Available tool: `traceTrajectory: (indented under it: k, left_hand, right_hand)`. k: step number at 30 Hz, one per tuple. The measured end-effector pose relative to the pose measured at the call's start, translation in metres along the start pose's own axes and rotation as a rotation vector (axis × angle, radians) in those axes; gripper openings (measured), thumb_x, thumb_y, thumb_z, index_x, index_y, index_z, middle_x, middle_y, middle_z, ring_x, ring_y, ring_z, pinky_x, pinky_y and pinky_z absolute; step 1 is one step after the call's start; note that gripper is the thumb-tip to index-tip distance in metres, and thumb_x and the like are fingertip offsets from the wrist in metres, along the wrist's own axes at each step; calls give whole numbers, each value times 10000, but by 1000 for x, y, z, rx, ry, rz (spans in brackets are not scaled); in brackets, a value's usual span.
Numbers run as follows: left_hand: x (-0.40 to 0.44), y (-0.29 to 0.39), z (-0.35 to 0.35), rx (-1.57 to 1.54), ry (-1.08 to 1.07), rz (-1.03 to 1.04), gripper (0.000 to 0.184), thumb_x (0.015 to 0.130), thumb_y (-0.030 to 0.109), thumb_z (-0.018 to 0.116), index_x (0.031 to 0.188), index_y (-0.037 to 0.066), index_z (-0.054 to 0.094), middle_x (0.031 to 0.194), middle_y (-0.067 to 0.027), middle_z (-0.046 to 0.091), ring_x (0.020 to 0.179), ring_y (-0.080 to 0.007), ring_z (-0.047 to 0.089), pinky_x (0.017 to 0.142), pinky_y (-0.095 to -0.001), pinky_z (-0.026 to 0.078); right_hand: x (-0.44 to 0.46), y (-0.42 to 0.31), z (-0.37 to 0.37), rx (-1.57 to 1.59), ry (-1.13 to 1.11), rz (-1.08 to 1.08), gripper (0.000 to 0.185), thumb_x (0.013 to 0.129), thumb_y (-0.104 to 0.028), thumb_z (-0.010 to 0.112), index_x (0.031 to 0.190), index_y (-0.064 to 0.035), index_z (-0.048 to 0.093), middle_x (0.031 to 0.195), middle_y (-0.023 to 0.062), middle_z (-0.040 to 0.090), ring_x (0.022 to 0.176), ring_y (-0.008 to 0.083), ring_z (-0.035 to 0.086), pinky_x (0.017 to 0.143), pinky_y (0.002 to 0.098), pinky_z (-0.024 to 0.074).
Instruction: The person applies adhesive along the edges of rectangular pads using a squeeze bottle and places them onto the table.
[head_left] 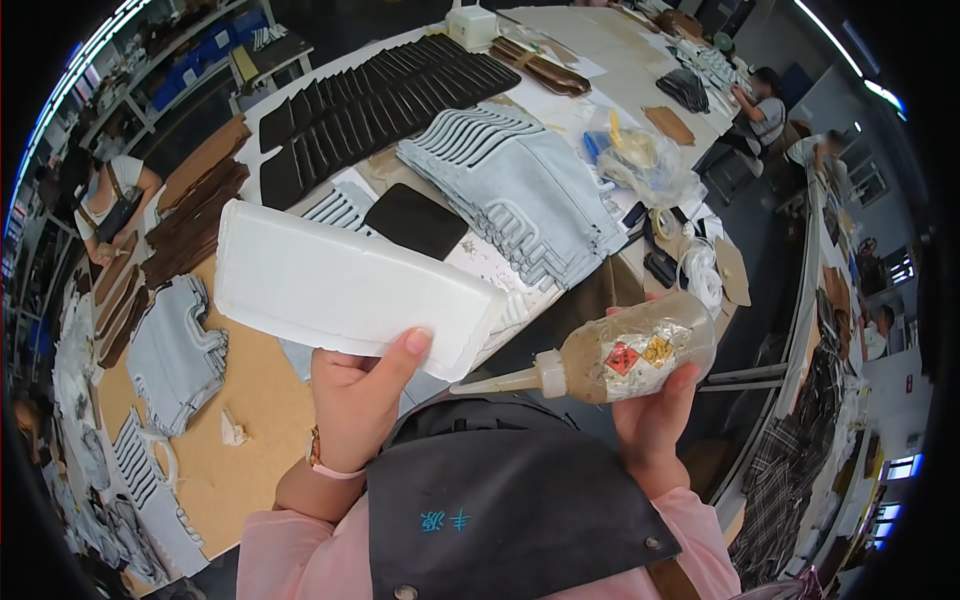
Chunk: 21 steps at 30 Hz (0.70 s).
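Observation:
A white rectangular panel [345, 285] is gripped at its lower edge by my left hand [365, 395], the thumb lying on its face. My right hand [655, 405] is wrapped round a translucent squeeze bottle [640, 350] with red and yellow hazard labels. The bottle lies on its side in the air, its long nozzle [500, 382] pointing left, close to the panel's lower right corner. Behind the panel, a dark rectangular piece [415, 222] rests on the table.
Stacked light grey cut pieces [520, 190] and rows of black pieces [380, 100] cover the table ahead. More grey pieces [175, 350] and brown strips [200, 200] lie left. Plastic bags [645, 160] and tape rolls lie right. Several people work farther off.

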<state>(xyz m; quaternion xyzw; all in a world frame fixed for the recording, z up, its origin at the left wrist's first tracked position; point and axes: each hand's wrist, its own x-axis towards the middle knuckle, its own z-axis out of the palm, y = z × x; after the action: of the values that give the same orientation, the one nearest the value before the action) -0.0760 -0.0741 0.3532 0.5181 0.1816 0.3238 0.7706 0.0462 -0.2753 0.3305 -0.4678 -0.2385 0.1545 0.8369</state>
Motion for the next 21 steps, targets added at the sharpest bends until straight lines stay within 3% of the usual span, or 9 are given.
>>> traceTrajectory:
  k: [4,7,17,21]
  left_hand:
    - [-1,2,2,31,10,7,178,783,15,622,953,-30,596,896,-57,618,808,-90,561,724,-218,432]
    - [-1,0,2,44,9,23,175,785,16,620,952,-32,599,896,-58,618,806,-87,558,724,-217,431]
    - [1,0,4,73,28,35,165,789,25,621,939,-38,603,886,-57,619,795,-82,554,718,-213,428]
    - [0,1,5,116,23,29,159,791,28,620,934,-40,605,883,-60,618,793,-85,553,715,-217,429]
  right_hand:
    - [4,-10,4,121,105,-48,742,801,-509,521,1323,-57,250,1315,115,336,1167,310,413,962,464,370]
    - [10,-10,6,0,122,-194,750,794,-513,525,1324,-59,250,1322,107,329,1180,306,399,982,466,346]
    - [-2,-1,-2,29,-68,48,768,770,-519,558,1317,-70,258,1294,106,360,1158,313,417,947,475,384]
    - [2,-8,8,0,132,-45,801,747,-538,576,1300,-48,267,1256,143,397,1137,312,439,946,475,387]
